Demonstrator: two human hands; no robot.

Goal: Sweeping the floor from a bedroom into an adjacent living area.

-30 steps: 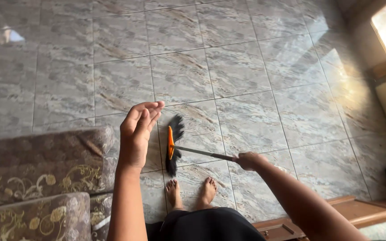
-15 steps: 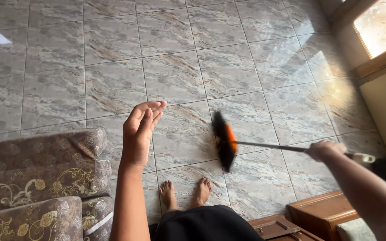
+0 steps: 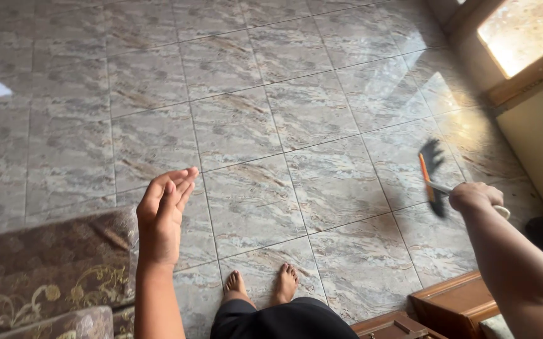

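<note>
Right hand: our right hand (image 3: pixel 475 196) is closed round the handle of the broom (image 3: pixel 433 176), out to our right side.
Broom: black bristles and an orange head, blurred, low over the tiled floor (image 3: pixel 252 125) — we cannot tell whether the bristles touch it.
Left hand: our left hand (image 3: pixel 163 213) hangs open in the air, fingers together and straight, holding nothing.
Left edge: the patterned brown sofa (image 3: pixel 39 276) borders the floor just beside our left forearm.
Right edge: a wooden cabinet (image 3: pixel 453 307) sits at the lower right under our right arm; the cream wall (image 3: pixel 538 154) and a wood-framed window (image 3: pixel 522 31) close that side, near the broom head.
Open room: wide bare tiles ahead and to the left — our bare feet (image 3: pixel 262 284) stand between sofa and cabinet.
</note>
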